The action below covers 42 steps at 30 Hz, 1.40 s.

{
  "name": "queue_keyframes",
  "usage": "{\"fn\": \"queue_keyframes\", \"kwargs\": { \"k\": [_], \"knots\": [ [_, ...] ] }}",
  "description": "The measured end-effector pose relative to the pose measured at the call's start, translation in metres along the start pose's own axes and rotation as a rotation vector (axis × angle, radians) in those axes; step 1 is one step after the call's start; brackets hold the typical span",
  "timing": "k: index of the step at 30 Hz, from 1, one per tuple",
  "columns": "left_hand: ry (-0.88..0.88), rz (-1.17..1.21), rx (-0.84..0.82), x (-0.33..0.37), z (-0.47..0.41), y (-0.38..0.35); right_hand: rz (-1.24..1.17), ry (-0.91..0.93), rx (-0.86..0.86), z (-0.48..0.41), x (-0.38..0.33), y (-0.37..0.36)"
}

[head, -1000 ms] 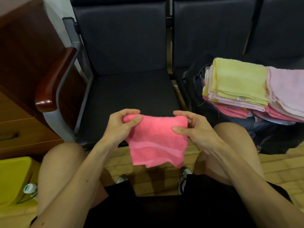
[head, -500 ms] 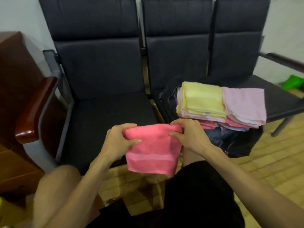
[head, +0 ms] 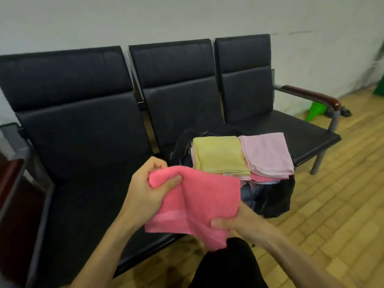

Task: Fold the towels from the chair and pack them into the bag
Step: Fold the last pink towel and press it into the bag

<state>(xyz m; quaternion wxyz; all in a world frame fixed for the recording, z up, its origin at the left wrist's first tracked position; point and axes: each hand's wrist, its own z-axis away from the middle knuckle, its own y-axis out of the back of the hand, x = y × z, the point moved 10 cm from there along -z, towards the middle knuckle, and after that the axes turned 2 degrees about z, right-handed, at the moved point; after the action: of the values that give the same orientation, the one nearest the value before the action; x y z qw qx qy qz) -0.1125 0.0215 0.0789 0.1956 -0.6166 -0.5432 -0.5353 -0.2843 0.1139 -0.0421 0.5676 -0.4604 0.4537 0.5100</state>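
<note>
A folded bright pink towel [head: 204, 196] hangs in front of me between both hands. My left hand [head: 149, 189] grips its upper left corner, thumb on top. My right hand [head: 239, 222] pinches its lower right edge from underneath. Behind it a black bag [head: 274, 198] stands open on the middle seat of a row of black chairs [head: 83, 142]. On top of the bag lie stacks of folded towels: a yellow towel [head: 218, 155] on the left and a pale pink towel [head: 267, 152] on the right, with darker pink ones under them.
The chair row stands against a white wall, with a dark red armrest [head: 311, 96] at its right end and another [head: 10, 179] at the left. A green object [head: 315, 110] lies on the wooden floor [head: 332, 204] at right.
The view has risen and swung right. My right hand has dropped from the towel's top right corner to its lower right edge; my left hand still holds the upper left corner.
</note>
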Motion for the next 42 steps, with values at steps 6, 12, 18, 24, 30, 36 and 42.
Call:
{"fn": "queue_keyframes", "kwargs": {
  "k": [6, 12, 18, 24, 30, 36, 42],
  "knots": [
    [0.093, -0.109, -0.025, -0.042, -0.043, -0.033, -0.03, -0.009, 0.307, -0.022, 0.025, 0.05],
    [0.14, -0.036, 0.049, -0.086, -0.136, -0.086, 0.16, 0.124, 0.469, -0.076, -0.031, 0.139],
    [0.31, -0.03, 0.039, -0.163, -0.244, -0.147, 0.358, 0.031, 0.592, -0.165, -0.041, 0.217],
    [0.532, -0.208, -0.02, -0.193, -0.262, -0.161, 0.531, -0.209, 0.52, -0.21, -0.024, 0.242],
    [0.688, -0.409, -0.082, -0.201, -0.273, -0.163, 0.601, -0.377, 0.365, -0.231, -0.019, 0.245],
    [0.717, -0.69, -0.169, -0.185, -0.287, -0.173, 1.03, -0.323, 0.741, -0.172, -0.061, 0.315],
    [0.412, -0.558, -0.075, -0.132, -0.337, -0.212, 0.997, -0.642, 0.518, -0.162, 0.002, 0.329]
  ]
}}
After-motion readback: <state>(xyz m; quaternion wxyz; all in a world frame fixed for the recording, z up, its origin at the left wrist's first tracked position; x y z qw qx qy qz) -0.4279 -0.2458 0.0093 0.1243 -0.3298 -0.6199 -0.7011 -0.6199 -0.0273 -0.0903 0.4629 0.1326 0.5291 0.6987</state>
